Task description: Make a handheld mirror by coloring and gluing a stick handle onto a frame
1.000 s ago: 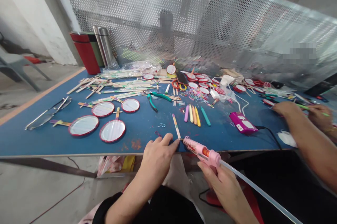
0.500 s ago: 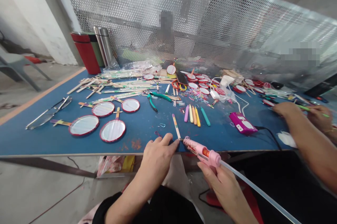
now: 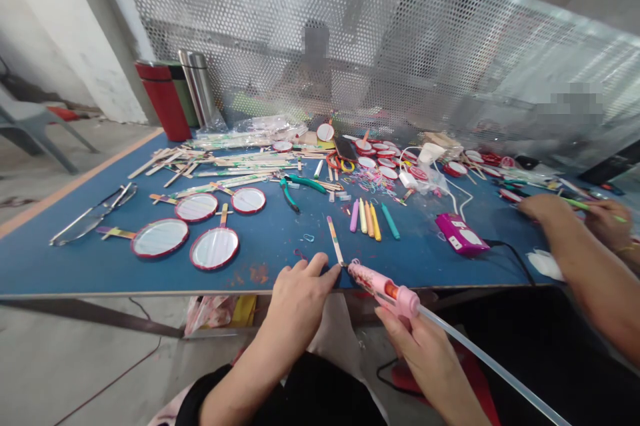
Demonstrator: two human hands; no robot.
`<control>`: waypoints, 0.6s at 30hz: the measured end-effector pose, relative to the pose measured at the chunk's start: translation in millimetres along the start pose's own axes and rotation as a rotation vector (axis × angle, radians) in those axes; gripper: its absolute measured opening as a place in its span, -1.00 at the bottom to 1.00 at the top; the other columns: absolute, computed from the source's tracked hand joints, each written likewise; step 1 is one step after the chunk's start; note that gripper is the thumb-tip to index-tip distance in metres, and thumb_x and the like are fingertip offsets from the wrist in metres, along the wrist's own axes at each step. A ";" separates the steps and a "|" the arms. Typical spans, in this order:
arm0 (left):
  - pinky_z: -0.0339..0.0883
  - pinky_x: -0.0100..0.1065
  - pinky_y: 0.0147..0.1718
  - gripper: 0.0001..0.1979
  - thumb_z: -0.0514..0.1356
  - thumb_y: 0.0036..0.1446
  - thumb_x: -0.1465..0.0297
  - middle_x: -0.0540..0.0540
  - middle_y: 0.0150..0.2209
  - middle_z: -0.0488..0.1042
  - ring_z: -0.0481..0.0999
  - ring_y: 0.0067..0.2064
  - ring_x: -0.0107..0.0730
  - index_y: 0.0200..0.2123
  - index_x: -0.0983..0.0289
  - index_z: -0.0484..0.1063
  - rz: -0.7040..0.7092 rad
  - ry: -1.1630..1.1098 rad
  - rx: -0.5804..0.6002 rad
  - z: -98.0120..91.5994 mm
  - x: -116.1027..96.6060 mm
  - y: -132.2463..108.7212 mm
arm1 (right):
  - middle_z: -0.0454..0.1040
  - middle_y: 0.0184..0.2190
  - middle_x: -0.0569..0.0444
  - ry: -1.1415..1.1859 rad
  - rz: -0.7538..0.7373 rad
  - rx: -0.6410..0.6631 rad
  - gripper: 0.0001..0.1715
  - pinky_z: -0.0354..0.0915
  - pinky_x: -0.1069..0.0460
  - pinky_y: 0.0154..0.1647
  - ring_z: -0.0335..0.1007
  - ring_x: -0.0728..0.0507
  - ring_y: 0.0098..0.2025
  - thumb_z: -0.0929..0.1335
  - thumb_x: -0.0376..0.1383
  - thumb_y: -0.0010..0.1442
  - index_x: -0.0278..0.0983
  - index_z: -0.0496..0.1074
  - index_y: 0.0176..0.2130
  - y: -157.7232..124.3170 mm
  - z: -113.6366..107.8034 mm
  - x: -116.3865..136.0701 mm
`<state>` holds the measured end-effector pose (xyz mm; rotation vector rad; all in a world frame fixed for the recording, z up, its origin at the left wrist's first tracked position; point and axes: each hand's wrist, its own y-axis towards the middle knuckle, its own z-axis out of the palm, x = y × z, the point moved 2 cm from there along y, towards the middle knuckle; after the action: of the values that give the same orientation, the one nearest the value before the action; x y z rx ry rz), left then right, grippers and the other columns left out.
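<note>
A slim striped wooden craft stick (image 3: 335,241) lies slanted on the blue table top, its near end at the fingertips of my left hand (image 3: 297,306). My right hand (image 3: 420,353) grips a pink hot glue gun (image 3: 385,289), and its nozzle points at that end of the stick, almost touching it. A long clear glue stick (image 3: 495,369) runs out of the back of the gun toward the lower right. The contact point is partly hidden by my fingers.
A co-worker's arms (image 3: 575,239) reach in at the right. Red-rimmed round mirrors (image 3: 160,238) on sticks lie at the left, with green-handled pliers (image 3: 303,184) and coloured sticks (image 3: 367,219) mid-table. A magenta glue-gun stand (image 3: 461,234) sits right. A perforated metal screen (image 3: 380,33) stands behind.
</note>
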<state>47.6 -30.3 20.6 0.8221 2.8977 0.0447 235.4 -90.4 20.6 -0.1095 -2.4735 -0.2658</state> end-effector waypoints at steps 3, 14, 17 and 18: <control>0.43 -0.26 -0.30 -0.58 0.06 0.26 0.49 0.01 -0.03 0.41 0.51 -0.20 -0.28 0.14 0.03 0.26 0.000 0.000 -0.004 0.6 0.2 -0.1 | 0.60 -0.37 -0.07 0.012 0.016 0.006 -0.46 0.45 -0.05 -0.22 0.54 -0.25 -0.31 0.24 0.06 0.16 -0.30 0.53 -0.22 -0.1 0.9 -2.8; 0.42 -0.28 -0.29 -0.57 0.09 0.23 0.49 0.02 0.00 0.39 0.50 -0.19 -0.30 0.13 0.02 0.26 0.004 0.007 0.006 2.8 1.1 1.0 | 0.17 -0.72 0.25 0.520 0.301 0.002 -0.49 0.11 0.11 -0.69 0.10 0.02 -0.70 0.29 0.13 0.12 -0.24 0.29 -0.50 -6.0 11.5 -2.6; 0.42 -0.28 -0.30 -0.57 0.08 0.23 0.49 0.03 0.00 0.39 0.50 -0.19 -0.31 0.14 0.02 0.26 0.005 0.013 -0.001 3.3 1.3 1.3 | 0.18 -0.74 0.24 0.478 0.298 0.007 -0.48 0.13 0.10 -0.69 0.11 0.01 -0.71 0.29 0.14 0.12 -0.26 0.34 -0.46 -3.7 11.5 -2.9; 0.42 -0.28 -0.30 -0.57 0.08 0.24 0.49 0.03 -0.01 0.39 0.50 -0.20 -0.31 0.13 0.02 0.26 0.006 0.012 -0.001 3.3 1.2 1.2 | 0.17 -0.75 0.24 0.439 0.289 0.004 -0.48 0.13 0.10 -0.69 0.12 0.00 -0.71 0.28 0.13 0.12 -0.26 0.37 -0.46 -2.9 12.1 -3.9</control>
<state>47.7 -28.6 17.3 0.8330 2.9062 0.0513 230.8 -90.6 8.3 -0.3630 -1.9917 -0.1413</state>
